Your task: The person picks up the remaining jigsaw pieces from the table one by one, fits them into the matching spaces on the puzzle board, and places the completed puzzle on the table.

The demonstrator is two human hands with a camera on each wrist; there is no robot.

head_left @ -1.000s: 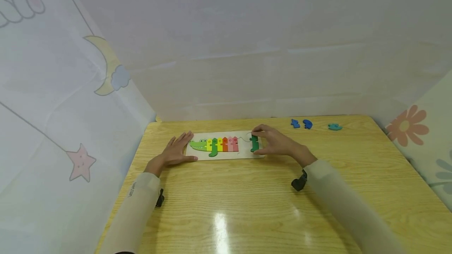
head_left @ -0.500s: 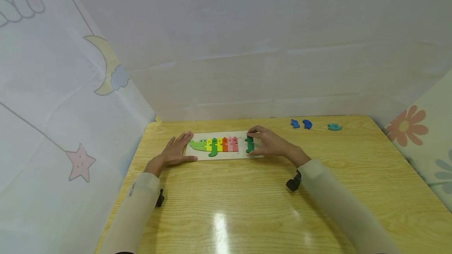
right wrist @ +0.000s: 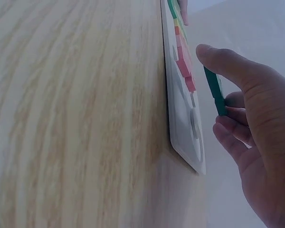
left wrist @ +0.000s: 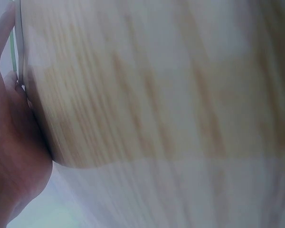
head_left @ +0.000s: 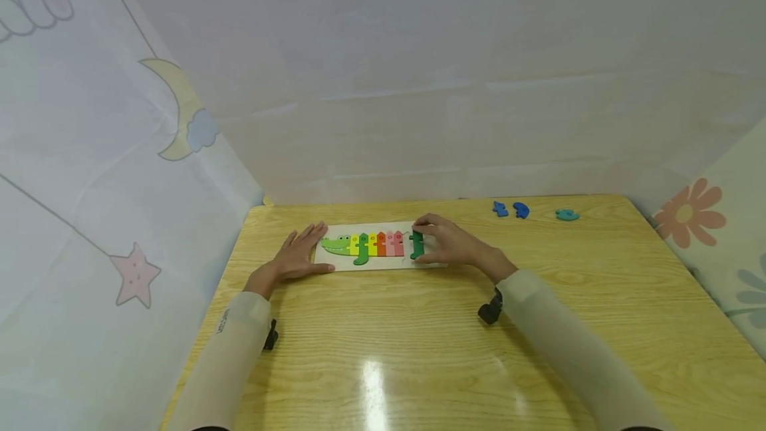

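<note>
A white puzzle board [head_left: 344, 266] lies on the table with a crocodile partly laid in it: a green head [head_left: 336, 245], then yellow, green, orange and pink body pieces [head_left: 390, 243]. My left hand [head_left: 295, 255] rests with spread fingers against the board's left end. Between thumb and fingers my right hand [head_left: 450, 241] pinches a dark green puzzle piece [right wrist: 215, 90], held just above the board's right part. In the right wrist view, a gap shows between this piece and the board, beside the pink pieces [right wrist: 184, 61].
Two blue puzzle pieces [head_left: 521, 210] and a teal piece [head_left: 567, 215] lie near the table's back edge, right of the board. A pale wall sheet [head_left: 383, 151] rises behind the wooden table [head_left: 383, 324].
My right hand has moved left with the dark green piece, bringing it closer to the pink pieces. My left hand has stayed in place.
</note>
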